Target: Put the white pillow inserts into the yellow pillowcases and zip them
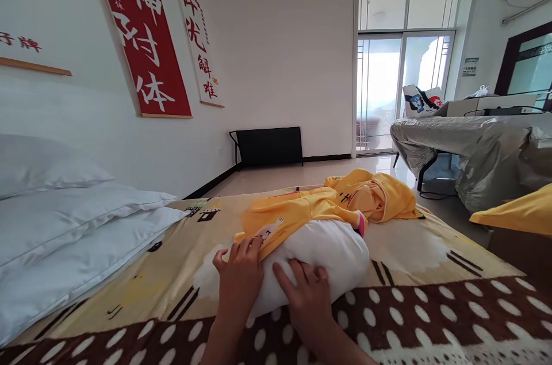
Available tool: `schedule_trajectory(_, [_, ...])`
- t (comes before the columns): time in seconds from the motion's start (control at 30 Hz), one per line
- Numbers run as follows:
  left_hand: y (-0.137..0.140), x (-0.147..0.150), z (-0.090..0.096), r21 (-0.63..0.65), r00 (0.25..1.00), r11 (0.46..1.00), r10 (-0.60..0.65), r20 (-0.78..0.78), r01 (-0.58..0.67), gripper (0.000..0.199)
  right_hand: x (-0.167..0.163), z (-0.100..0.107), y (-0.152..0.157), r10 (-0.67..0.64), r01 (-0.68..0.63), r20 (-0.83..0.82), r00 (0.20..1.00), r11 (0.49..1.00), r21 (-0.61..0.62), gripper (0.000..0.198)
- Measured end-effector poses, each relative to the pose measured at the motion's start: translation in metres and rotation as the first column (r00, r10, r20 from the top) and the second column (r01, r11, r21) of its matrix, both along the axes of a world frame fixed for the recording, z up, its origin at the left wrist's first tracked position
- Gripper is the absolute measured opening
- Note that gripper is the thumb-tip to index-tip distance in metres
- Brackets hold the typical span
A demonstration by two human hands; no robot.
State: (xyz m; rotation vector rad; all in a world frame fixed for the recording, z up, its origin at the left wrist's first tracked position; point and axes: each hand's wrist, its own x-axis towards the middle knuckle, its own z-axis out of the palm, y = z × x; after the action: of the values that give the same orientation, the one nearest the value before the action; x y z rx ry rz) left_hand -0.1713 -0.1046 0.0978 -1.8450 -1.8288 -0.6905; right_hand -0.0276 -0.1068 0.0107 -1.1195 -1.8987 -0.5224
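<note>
A plump white pillow (345, 250) lies on the bed in front of me, its far side covered by a yellow cloth with a cat-face print (297, 210). My left hand (241, 273) is closed at the near left corner of that cloth, fingers bent over its edge. On the pillow's bare near side rests my right hand (308, 296), fingers apart and pressing into the soft surface. A pink-edged bit of the cloth (361, 222) shows at the pillow's right end. Whether the pillow is inside the cloth or under it, I cannot tell.
Behind the pillow lies a crumpled yellow cloth (379, 195). White pillows (95, 227) are stacked at left. A patterned blanket (414, 250) covers the bed. More yellow fabric (517, 210) is at the right edge, near a plastic-covered table (457, 135). A black folded panel (269, 146) leans by the wall.
</note>
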Motion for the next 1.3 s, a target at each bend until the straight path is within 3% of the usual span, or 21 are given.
schedule_trajectory(0.17, [-0.001,0.017,-0.003,0.195,0.994,0.975,0.103,0.019,-0.105,0.044,0.034,0.011,0.023,-0.078,0.095,-0.083,0.994,0.968,0.231,0.052])
schedule_trajectory(0.27, [0.001,0.027,-0.011,0.389,0.992,0.914,0.126,-0.009,-0.112,0.044,0.052,0.022,0.03,-0.092,0.13,-0.153,0.984,0.957,0.258,0.056])
schedule_trajectory(0.33, [0.001,0.033,-0.017,0.587,0.993,0.809,0.086,-0.081,-0.022,0.038,0.062,0.03,0.031,-0.077,0.131,-0.2,0.977,0.953,0.272,0.056])
schedule_trajectory(0.4, [-0.003,0.038,-0.022,0.751,0.98,0.644,0.002,-0.197,0.149,0.029,0.07,0.041,0.027,-0.053,0.133,-0.246,0.968,0.939,0.318,0.055])
schedule_trajectory(0.47, [-0.01,0.041,-0.023,0.8,0.947,0.508,-0.129,-0.295,0.319,0.024,0.074,0.052,0.02,-0.022,0.14,-0.305,0.952,0.918,0.37,0.054])
schedule_trajectory(0.53, [-0.019,0.042,-0.018,0.8,0.912,0.448,-0.287,-0.293,0.398,0.027,0.072,0.062,0.01,0.033,0.146,-0.374,0.927,0.886,0.44,0.051])
schedule_trajectory(0.6, [-0.028,0.04,-0.007,0.805,0.887,0.433,-0.397,-0.235,0.406,0.035,0.065,0.071,-0.002,0.115,0.137,-0.422,0.899,0.842,0.521,0.044])
schedule_trajectory(0.7, [-0.036,0.035,0.023,0.823,0.878,0.401,-0.424,-0.221,0.401,0.038,0.054,0.087,-0.022,0.183,0.147,-0.457,0.87,0.789,0.596,0.031])
schedule_trajectory(0.77, [-0.041,0.036,0.056,0.817,0.862,0.357,-0.409,-0.299,0.453,0.033,0.053,0.105,-0.035,0.18,0.17,-0.466,0.866,0.771,0.614,0.024])
schedule_trajectory(0.83, [-0.051,0.046,0.1,0.819,0.843,0.275,-0.364,-0.396,0.503,0.028,0.056,0.131,-0.048,0.148,0.198,-0.463,0.874,0.762,0.616,0.02])
schedule_trajectory(0.9, [-0.067,0.065,0.15,0.84,0.836,0.149,-0.288,-0.467,0.521,0.025,0.057,0.162,-0.06,0.086,0.24,-0.466,0.88,0.767,0.595,0.019])
schedule_trajectory(1.0, [-0.093,0.103,0.211,0.821,0.805,-0.005,-0.194,-0.561,0.571,0.024,0.055,0.208,-0.071,-0.058,0.312,-0.464,0.884,0.813,0.492,0.019])
schedule_trajectory(1.07, [-0.102,0.122,0.229,0.781,0.773,0.011,-0.158,-0.615,0.624,0.023,0.057,0.225,-0.075,-0.123,0.297,-0.418,0.9,0.875,0.383,0.022])
schedule_trajectory(1.13, [-0.1,0.127,0.224,0.738,0.75,0.135,-0.126,-0.649,0.661,0.021,0.068,0.224,-0.076,-0.081,0.177,-0.343,0.936,0.949,0.26,0.03])
schedule_trajectory(1.2, [-0.09,0.117,0.201,0.687,0.741,0.298,-0.128,-0.659,0.663,0.021,0.088,0.205,-0.076,0.071,-0.047,-0.209,0.975,0.992,0.119,0.052])
schedule_trajectory(1.23, [-0.083,0.11,0.186,0.658,0.74,0.367,-0.155,-0.654,0.658,0.022,0.099,0.19,-0.075,0.158,-0.155,-0.123,0.98,0.987,0.03,0.064])
schedule_trajectory(1.3, [-0.072,0.098,0.156,0.621,0.757,0.451,-0.234,-0.611,0.641,0.025,0.116,0.156,-0.069,0.284,-0.274,0.048,0.958,0.948,-0.16,0.083])
